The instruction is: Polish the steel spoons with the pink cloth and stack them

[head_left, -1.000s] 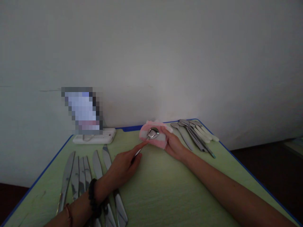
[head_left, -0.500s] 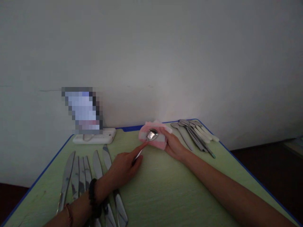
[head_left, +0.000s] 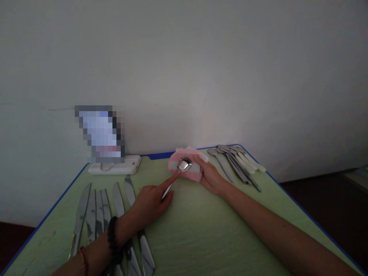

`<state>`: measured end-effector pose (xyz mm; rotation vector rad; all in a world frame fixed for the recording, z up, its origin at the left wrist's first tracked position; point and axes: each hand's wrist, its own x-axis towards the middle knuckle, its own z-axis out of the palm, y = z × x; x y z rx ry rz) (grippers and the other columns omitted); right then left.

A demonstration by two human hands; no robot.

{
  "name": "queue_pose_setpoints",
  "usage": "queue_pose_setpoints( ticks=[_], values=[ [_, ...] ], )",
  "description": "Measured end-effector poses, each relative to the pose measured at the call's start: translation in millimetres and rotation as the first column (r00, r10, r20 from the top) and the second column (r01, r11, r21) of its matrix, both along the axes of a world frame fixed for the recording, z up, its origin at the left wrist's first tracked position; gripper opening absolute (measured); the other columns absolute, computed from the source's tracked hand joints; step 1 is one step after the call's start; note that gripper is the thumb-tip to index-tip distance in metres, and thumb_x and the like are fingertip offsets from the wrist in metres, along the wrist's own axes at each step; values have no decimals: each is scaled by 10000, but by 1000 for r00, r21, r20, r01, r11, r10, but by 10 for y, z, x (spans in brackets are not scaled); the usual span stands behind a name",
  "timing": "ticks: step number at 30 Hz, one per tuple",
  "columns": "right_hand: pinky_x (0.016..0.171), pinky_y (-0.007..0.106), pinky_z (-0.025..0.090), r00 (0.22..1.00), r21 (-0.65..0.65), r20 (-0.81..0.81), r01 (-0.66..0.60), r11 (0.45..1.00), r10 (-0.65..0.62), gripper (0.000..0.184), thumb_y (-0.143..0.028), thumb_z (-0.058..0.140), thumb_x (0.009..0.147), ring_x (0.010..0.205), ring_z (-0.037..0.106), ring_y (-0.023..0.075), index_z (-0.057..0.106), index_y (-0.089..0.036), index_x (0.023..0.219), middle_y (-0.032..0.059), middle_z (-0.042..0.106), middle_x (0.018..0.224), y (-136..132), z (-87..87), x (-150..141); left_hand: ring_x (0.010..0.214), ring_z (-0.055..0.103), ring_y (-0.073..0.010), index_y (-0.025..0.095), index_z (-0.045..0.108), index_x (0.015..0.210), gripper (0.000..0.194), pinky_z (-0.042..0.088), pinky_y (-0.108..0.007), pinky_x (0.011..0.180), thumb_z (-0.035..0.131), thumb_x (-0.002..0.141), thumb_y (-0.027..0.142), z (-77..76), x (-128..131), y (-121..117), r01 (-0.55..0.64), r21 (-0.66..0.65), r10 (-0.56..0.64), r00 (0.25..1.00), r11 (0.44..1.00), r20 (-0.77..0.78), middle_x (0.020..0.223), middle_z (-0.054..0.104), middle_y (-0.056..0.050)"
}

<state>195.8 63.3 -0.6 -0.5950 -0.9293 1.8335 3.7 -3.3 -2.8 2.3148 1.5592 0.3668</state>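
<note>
A shiny metal spoon (head_left: 184, 165) is in my left hand (head_left: 152, 203), which grips its handle with the index finger stretched along it toward the bowl. The bowl lies against a folded pink and white cloth (head_left: 175, 158). My right hand (head_left: 211, 176) holds that cloth from the right side, fingers partly hidden behind it. Both hands are over the middle of the table. Several table knives (head_left: 99, 211) lie side by side under and beside my left forearm.
The green table (head_left: 195, 234) has a blue edge and stands against a grey wall. At the back right lies a pile of spoons (head_left: 230, 157), some with white handles (head_left: 250, 163). A blurred-out screen (head_left: 100, 132) leans above a white power bank (head_left: 129, 165) at the back left.
Almost nothing differs. The spoon's bowl has tilted or shifted very slightly against the cloth; both hands keep their places.
</note>
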Motion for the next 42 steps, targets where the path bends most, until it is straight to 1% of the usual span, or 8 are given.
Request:
queue_pose_setpoints(
  ticks=[6, 10, 14, 18, 23, 27, 34, 42],
  values=[
    [925, 365, 497, 1000, -1, 18, 23, 1000, -23, 372, -390, 644, 769, 1098, 597, 222, 663, -203, 1090, 48, 639, 1216, -8, 1, -11, 431, 432, -128, 221, 413, 1388, 511, 275, -212, 519, 352, 884, 270, -4, -4, -7, 23, 0, -23, 999, 1000, 33, 467, 364, 80],
    [924, 376, 497, 1000, 25, 26, -4, 1000, 4, 373, -393, 627, 783, 1133, 576, 224, 651, -216, 1110, 40, 603, 1268, -20, 14, -9, 446, 458, -128, 225, 419, 1386, 510, 281, -213, 527, 361, 882, 274, -13, -5, -7, 20, 2, -20, 999, 1000, 47, 473, 383, 77],
    [940, 368, 483, 999, 15, 39, 32, 999, -32, 376, -380, 647, 758, 1121, 582, 218, 656, -211, 1094, 42, 612, 1256, -24, 23, -13, 437, 445, -127, 222, 419, 1386, 510, 275, -213, 519, 358, 883, 279, -6, -4, -9, 22, -3, -22, 998, 1000, 53, 471, 380, 78],
    [931, 368, 483, 993, -4, 67, 94, 996, -94, 304, -265, 681, 693, 1036, 622, 206, 677, -223, 994, 14, 686, 1119, -21, -2, -15, 431, 434, -127, 219, 414, 1390, 511, 280, -213, 520, 352, 887, 280, 2, -2, -7, 29, -8, -28, 998, 1000, 53, 463, 371, 80],
    [905, 387, 493, 988, -30, 109, 117, 993, -113, 411, -177, 678, 619, 960, 642, 206, 655, -229, 1026, -1, 721, 982, -36, -15, -9, 441, 452, -128, 219, 406, 1394, 513, 290, -211, 521, 357, 886, 277, -7, -1, -9, 28, 3, -28, 999, 1000, 44, 466, 400, 76],
    [896, 391, 497, 990, -36, 101, 105, 994, -101, 442, -171, 673, 615, 941, 644, 205, 647, -230, 1051, -3, 720, 979, -42, -4, -9, 432, 451, -130, 213, 408, 1393, 513, 292, -210, 513, 359, 887, 277, -4, -2, -13, 23, 5, -23, 999, 1000, 24, 454, 411, 76],
    [900, 402, 496, 987, -36, 101, 126, 991, -122, 330, -195, 661, 637, 954, 641, 218, 668, -227, 966, -2, 721, 986, -42, -4, -13, 439, 462, -130, 219, 398, 1400, 517, 312, -210, 519, 370, 886, 274, 9, -1, -11, 30, -12, -30, 999, 999, 19, 470, 448, 71],
    [907, 401, 498, 991, -20, 81, 104, 994, -102, 424, -190, 666, 642, 1049, 609, 221, 646, -249, 1061, -3, 694, 1088, -34, -18, -13, 449, 486, -134, 215, 403, 1397, 514, 321, -213, 527, 366, 888, 275, 16, 9, -14, 18, -19, -18, 1000, 1000, 5, 476, 460, 65]
  ],
)
